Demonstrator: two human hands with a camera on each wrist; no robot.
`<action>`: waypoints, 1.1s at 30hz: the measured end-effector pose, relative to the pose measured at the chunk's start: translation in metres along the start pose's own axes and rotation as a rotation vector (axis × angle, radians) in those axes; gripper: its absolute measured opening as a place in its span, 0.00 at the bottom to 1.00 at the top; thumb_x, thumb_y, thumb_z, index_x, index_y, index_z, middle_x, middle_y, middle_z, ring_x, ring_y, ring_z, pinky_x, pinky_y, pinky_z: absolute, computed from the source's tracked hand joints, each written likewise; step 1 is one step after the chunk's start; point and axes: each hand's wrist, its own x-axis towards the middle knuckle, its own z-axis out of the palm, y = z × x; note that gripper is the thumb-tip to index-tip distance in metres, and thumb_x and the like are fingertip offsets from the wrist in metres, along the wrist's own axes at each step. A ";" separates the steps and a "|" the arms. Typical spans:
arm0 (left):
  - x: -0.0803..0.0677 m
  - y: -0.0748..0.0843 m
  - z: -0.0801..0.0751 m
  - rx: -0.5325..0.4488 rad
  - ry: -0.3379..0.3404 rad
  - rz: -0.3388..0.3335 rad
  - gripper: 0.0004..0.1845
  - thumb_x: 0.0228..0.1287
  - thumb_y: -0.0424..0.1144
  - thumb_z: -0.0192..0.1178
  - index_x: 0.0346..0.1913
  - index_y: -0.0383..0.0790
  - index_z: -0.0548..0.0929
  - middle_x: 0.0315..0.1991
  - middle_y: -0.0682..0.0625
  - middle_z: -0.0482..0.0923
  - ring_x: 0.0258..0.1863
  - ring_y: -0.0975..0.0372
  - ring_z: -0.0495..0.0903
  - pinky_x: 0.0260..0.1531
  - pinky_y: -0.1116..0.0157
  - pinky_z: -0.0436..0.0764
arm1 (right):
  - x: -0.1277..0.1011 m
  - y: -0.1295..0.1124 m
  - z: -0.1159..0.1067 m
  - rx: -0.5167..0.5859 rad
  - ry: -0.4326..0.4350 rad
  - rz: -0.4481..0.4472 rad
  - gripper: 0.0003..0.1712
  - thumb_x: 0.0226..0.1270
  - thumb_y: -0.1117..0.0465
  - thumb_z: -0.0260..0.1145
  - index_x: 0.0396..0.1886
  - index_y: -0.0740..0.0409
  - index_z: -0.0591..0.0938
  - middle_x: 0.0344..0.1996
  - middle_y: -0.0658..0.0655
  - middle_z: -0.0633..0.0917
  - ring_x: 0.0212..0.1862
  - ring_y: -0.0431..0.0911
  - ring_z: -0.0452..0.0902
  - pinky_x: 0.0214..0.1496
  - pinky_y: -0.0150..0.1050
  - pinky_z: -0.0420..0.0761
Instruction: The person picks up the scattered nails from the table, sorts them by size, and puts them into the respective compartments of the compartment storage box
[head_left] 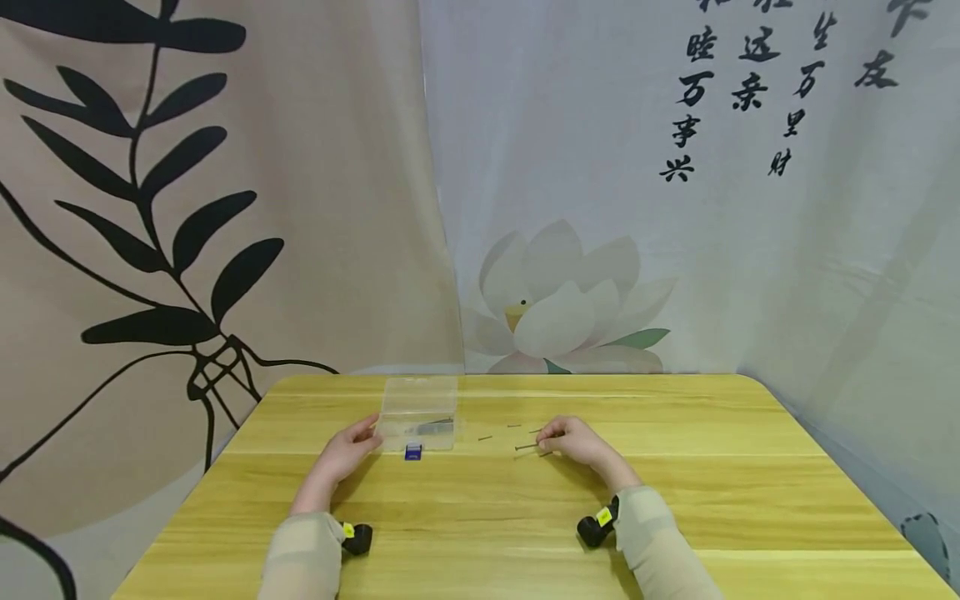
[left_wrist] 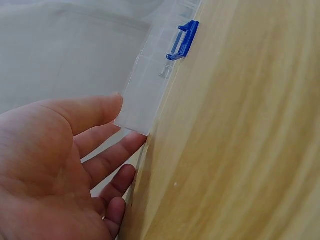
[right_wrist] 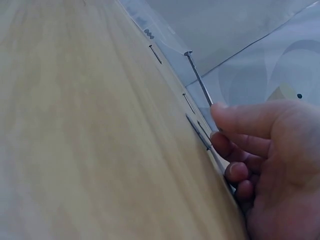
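A clear plastic box (head_left: 416,412), its lid raised at the back, stands left of the table's middle. A blue latch (left_wrist: 184,41) is on its front. My left hand (head_left: 348,454) touches the box's left end, thumb at the upper corner and loosely straight fingers lower down. My right hand (head_left: 573,439) pinches a long metal nail (right_wrist: 199,75) between thumb and fingertips, its flat head pointing away from the hand toward the box. Near that hand lie several loose nails on the table, among them a short nail (right_wrist: 156,55) and a thicker nail (right_wrist: 198,131).
Dark metal pieces (head_left: 435,427) lie inside the box, their kind hard to make out. The wooden table (head_left: 480,517) ends at a printed cloth backdrop (head_left: 360,208). A black wrist camera (head_left: 358,540) is on the left wrist, another camera (head_left: 596,529) on the right.
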 end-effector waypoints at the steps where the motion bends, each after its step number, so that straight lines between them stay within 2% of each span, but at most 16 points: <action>1: 0.000 0.000 0.000 0.003 0.001 0.003 0.30 0.74 0.41 0.52 0.74 0.36 0.60 0.66 0.29 0.64 0.65 0.39 0.63 0.61 0.44 0.66 | 0.000 0.000 0.000 -0.002 -0.001 0.008 0.07 0.66 0.65 0.65 0.39 0.65 0.84 0.43 0.57 0.82 0.39 0.46 0.74 0.38 0.39 0.73; 7: -0.001 0.001 -0.003 0.014 0.011 0.011 0.30 0.75 0.40 0.52 0.74 0.34 0.59 0.66 0.29 0.64 0.65 0.38 0.63 0.61 0.43 0.65 | 0.008 -0.007 -0.002 0.006 0.013 0.076 0.08 0.67 0.64 0.64 0.41 0.63 0.85 0.41 0.55 0.83 0.39 0.45 0.74 0.39 0.39 0.76; 15: -0.003 0.004 -0.002 0.002 0.000 0.012 0.30 0.75 0.40 0.52 0.73 0.33 0.59 0.66 0.28 0.63 0.65 0.38 0.62 0.61 0.43 0.64 | 0.016 -0.014 -0.005 -0.023 0.016 0.093 0.08 0.68 0.65 0.63 0.41 0.63 0.85 0.42 0.55 0.84 0.52 0.52 0.76 0.58 0.54 0.71; 18: -0.003 0.005 -0.001 -0.002 -0.002 0.010 0.30 0.75 0.40 0.52 0.73 0.33 0.59 0.66 0.29 0.63 0.65 0.38 0.62 0.62 0.43 0.64 | 0.016 -0.019 -0.008 -0.045 0.001 0.088 0.08 0.68 0.64 0.63 0.41 0.64 0.85 0.42 0.55 0.84 0.52 0.52 0.76 0.58 0.55 0.71; 26: 0.000 0.003 -0.001 0.004 0.007 0.023 0.29 0.74 0.40 0.52 0.73 0.33 0.60 0.65 0.28 0.64 0.65 0.38 0.63 0.61 0.43 0.65 | 0.030 -0.052 -0.015 -0.093 -0.032 0.028 0.10 0.69 0.63 0.63 0.42 0.64 0.85 0.47 0.56 0.83 0.55 0.55 0.75 0.59 0.58 0.71; 33: -0.001 0.000 0.000 -0.008 0.007 0.013 0.30 0.74 0.40 0.52 0.73 0.33 0.60 0.66 0.29 0.63 0.65 0.38 0.62 0.62 0.43 0.63 | 0.045 -0.074 -0.015 -0.123 -0.030 0.007 0.10 0.69 0.63 0.63 0.43 0.64 0.85 0.47 0.57 0.84 0.53 0.53 0.77 0.58 0.54 0.74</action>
